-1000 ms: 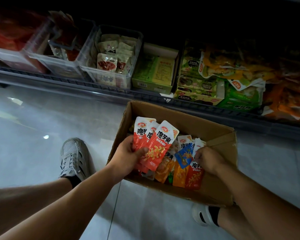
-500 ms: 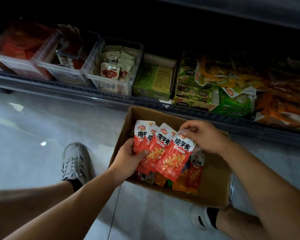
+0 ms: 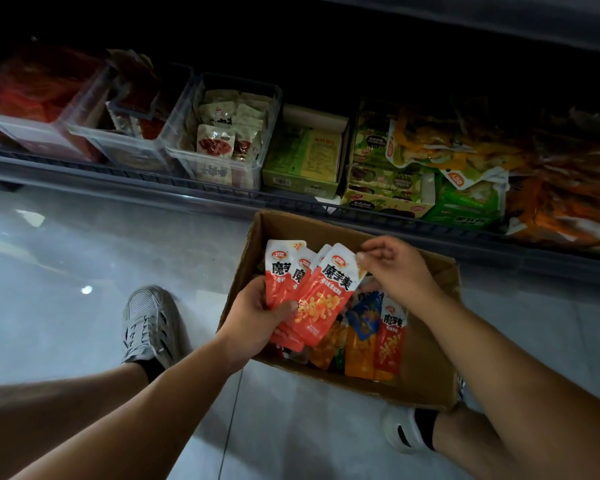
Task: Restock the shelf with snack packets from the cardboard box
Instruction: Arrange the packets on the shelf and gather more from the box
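**Head View: Packets in Hand Above the Open Box**

Head camera. The person is crouching on the tiled floor (image 3: 66,271) in front of a low shelf (image 3: 118,174), with a grey shoe (image 3: 149,323) planted left of the box and a white shoe (image 3: 406,434) showing at the box's near right corner.

The cardboard box (image 3: 312,230) is sitting open on the floor, its far edge just short of the shelf's front rail. The left hand (image 3: 257,317) is holding a fan of red snack packets (image 3: 323,299) over the left half of the box; its grip is closed round their lower ends, thumb lying across the front. The right hand (image 3: 399,268) is pinching the top right corner of the front packet between thumb and forefinger, the other fingers curling loosely.

Loose packets (image 3: 371,337), orange, red and blue, are lying heaped inside the box near its front wall, below the held fan.

On the shelf, clear plastic bins (image 3: 219,174) are holding small pouches toward the left end. Green cartons (image 3: 305,157) are standing beside them near the middle, directly behind the box. Orange and green bags (image 3: 551,202) are piling up toward the right end; their printing is too blurred to read.
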